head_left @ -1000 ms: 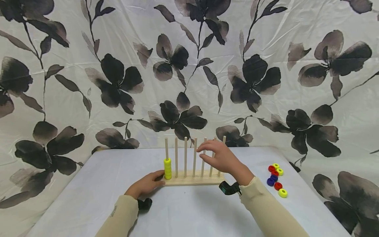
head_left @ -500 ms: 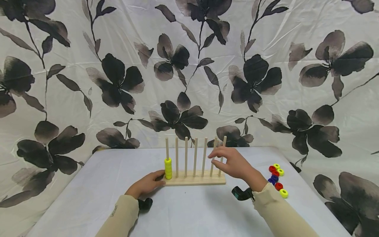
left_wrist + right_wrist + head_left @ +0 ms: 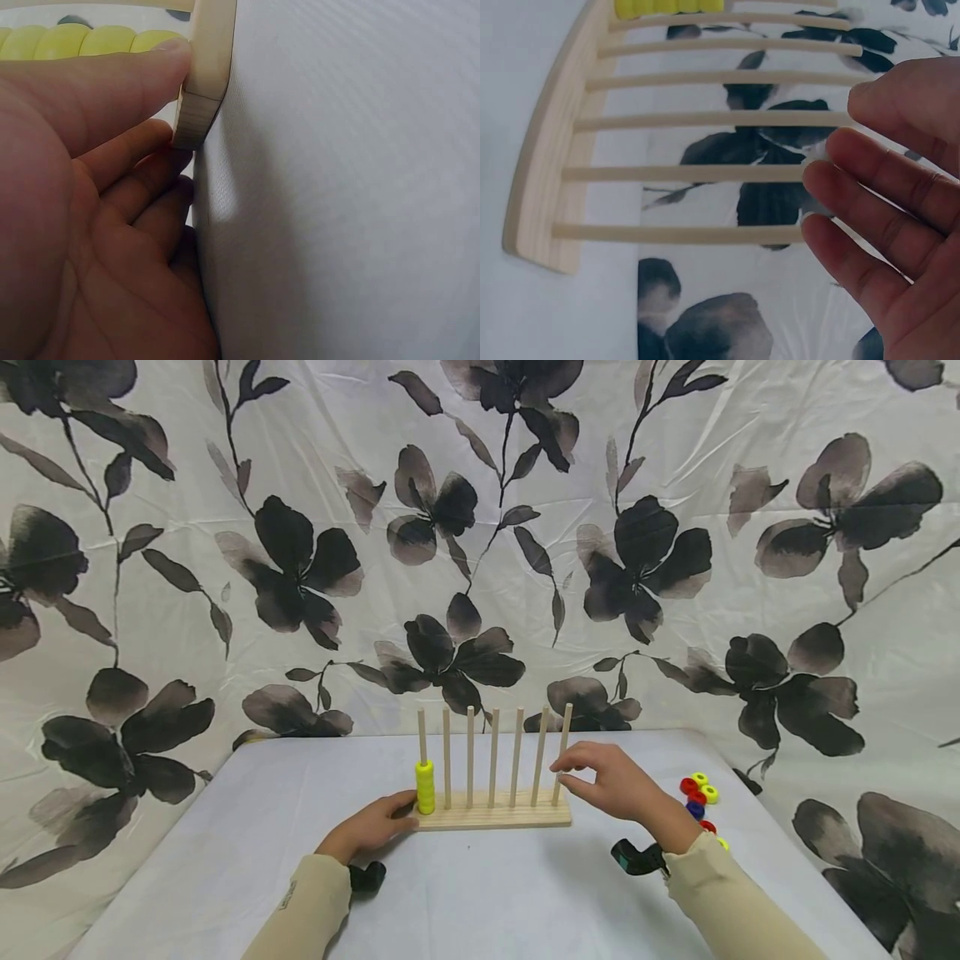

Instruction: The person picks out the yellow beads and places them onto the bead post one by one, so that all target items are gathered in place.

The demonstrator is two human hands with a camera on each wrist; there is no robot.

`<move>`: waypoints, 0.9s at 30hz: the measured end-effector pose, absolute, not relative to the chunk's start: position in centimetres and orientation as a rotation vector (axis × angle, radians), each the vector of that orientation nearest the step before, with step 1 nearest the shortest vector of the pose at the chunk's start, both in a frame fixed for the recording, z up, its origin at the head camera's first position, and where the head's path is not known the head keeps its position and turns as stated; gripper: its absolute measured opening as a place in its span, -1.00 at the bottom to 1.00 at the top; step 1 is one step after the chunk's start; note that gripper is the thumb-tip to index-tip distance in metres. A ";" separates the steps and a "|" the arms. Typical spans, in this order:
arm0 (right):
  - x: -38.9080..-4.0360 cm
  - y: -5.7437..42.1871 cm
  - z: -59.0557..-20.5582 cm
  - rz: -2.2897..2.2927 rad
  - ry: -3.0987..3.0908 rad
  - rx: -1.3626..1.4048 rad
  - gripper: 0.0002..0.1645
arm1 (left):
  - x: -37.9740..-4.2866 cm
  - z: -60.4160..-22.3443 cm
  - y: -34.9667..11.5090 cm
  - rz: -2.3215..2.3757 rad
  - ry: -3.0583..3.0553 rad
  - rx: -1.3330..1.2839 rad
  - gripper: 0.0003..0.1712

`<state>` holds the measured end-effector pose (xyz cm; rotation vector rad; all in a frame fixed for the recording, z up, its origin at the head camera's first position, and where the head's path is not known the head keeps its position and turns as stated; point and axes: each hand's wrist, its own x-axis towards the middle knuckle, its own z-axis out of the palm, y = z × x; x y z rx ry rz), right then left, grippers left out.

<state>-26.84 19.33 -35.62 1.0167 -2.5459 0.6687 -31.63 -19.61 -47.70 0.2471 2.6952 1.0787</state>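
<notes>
A wooden peg rack (image 3: 491,817) with several upright pegs stands on the table. Several yellow rings (image 3: 425,787) are stacked on its leftmost peg; the other pegs are bare. My left hand (image 3: 373,828) holds the left end of the base. In the left wrist view the thumb (image 3: 161,71) lies on the base (image 3: 210,56), and the fingers reach its end from the other side. My right hand (image 3: 611,781) is raised beside the rightmost peg, fingers loosely bent. Nothing shows between its fingers (image 3: 870,161) in the right wrist view, where they overlap the peg tips.
To the right on the white table (image 3: 480,902) lies a loose group of rings, including a yellow ring (image 3: 708,793), a red ring (image 3: 687,786) and a blue ring (image 3: 695,810). The right wrist partly covers the nearest ones. A floral cloth (image 3: 480,568) hangs behind the table.
My right hand has moved right and slightly down, from over the middle pegs to the rack's right end. The left hand, rack and stacked yellow rings have stayed in place.
</notes>
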 end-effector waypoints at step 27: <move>-26.3 23.3 -37.7 0.675 -2.708 0.927 -0.84 | -31.9 -47.9 -19.7 1.051 2.709 0.257 -0.26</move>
